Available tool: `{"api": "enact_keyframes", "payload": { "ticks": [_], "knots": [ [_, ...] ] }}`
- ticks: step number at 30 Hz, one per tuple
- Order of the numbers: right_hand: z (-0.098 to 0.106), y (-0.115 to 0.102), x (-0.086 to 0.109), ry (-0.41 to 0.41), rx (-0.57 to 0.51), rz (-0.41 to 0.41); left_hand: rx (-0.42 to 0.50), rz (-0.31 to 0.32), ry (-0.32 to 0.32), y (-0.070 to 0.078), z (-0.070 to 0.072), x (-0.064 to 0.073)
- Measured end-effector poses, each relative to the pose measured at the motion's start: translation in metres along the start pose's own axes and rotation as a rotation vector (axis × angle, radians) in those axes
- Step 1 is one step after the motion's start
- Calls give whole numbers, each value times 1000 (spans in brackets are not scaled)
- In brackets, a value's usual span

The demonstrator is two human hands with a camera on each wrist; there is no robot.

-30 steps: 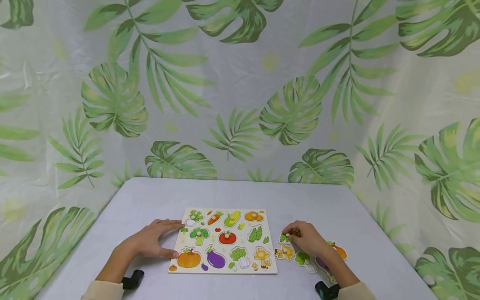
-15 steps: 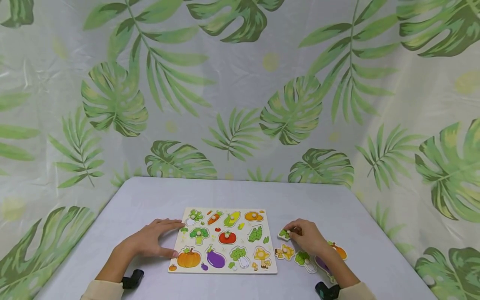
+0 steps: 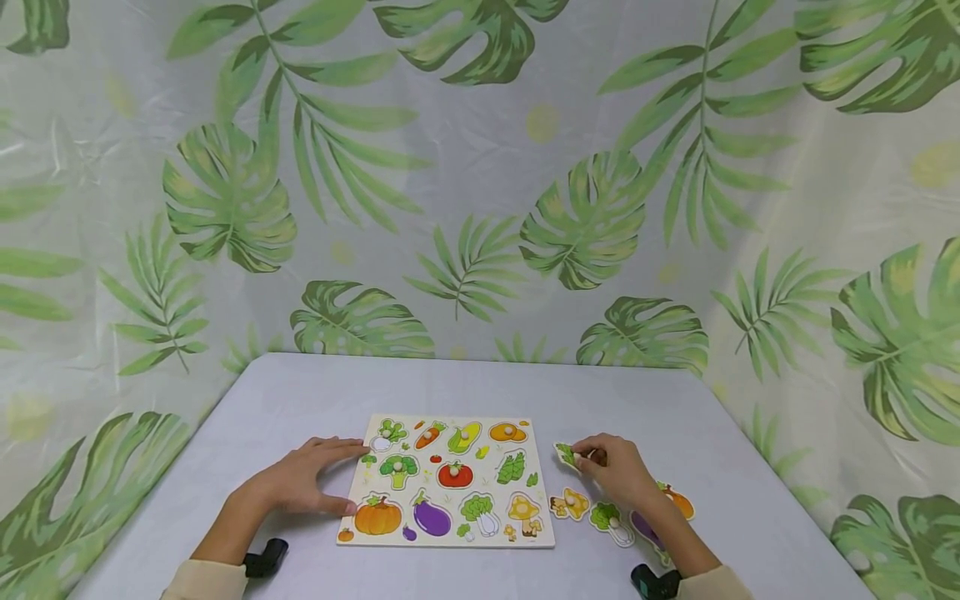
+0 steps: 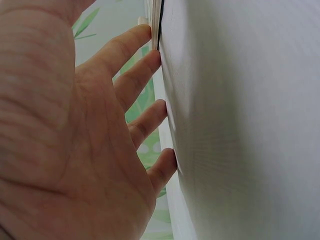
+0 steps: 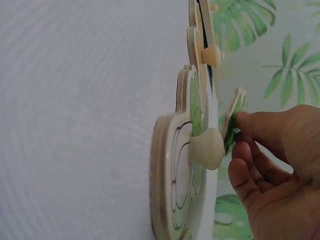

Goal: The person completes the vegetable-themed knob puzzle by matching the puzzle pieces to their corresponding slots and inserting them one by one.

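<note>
My right hand (image 3: 617,472) pinches a green leafy puzzle piece (image 3: 567,454) to the right of the wooden vegetable puzzle board (image 3: 480,455). In the right wrist view that green piece (image 5: 234,117) is tilted between thumb and fingertips, lifted off the table. My left hand (image 3: 306,477) rests at the board's left edge, fingers spread, thumb at the lower left corner. The left wrist view shows its fingertips (image 4: 156,59) against the board's side and the table. Carrot, corn, tomato, broccoli, potato and radish pieces with knobs sit in the board; the pumpkin, eggplant, bok choy, mushroom and green pod spots show no knobs.
Just right of the board lie a mushroom piece (image 3: 575,504) and a bok choy piece (image 3: 611,523). An eggplant piece (image 3: 647,528) and a pumpkin piece (image 3: 677,501) lie partly under the right forearm. A leaf-patterned curtain (image 3: 480,183) hangs behind the white table (image 3: 450,387).
My right hand has raised the green piece and shifted it slightly away from me, tilting it and turning it. The left hand and the board have stayed in place.
</note>
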State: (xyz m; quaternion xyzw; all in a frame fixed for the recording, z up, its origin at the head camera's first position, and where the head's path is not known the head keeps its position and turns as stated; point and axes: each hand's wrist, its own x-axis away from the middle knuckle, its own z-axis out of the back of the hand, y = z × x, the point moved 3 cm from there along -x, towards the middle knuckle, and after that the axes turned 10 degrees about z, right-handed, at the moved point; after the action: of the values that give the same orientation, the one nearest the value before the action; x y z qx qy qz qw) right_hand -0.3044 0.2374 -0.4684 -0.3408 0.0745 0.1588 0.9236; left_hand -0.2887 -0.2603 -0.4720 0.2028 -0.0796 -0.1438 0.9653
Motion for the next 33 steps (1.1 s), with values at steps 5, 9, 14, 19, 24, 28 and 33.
{"api": "enact_keyframes", "payload": {
  "ticks": [5,9,14,19,24,28,33],
  "knots": [
    [0,-3,0,1,-12,-1,-2,-1,-2,0,0,0],
    [-2,-6,-1,7,-20,8,-4,3,-3,0,-1,1],
    [-5,-8,-3,12,-22,10,-4,1,-4,-1,-1,1],
    [-6,-11,-6,18,-36,30,-5,-7,-2,-2,-1,0],
    [-9,-15,-10,13,-35,49,-9,-4,-6,-3,-1,-1],
    [-11,-22,-13,18,-35,55,-5,-1,-12,-3,-2,-2],
    [-15,-30,-16,14,-53,59,-4,13,-17,-3,-2,-4]
  ]
}}
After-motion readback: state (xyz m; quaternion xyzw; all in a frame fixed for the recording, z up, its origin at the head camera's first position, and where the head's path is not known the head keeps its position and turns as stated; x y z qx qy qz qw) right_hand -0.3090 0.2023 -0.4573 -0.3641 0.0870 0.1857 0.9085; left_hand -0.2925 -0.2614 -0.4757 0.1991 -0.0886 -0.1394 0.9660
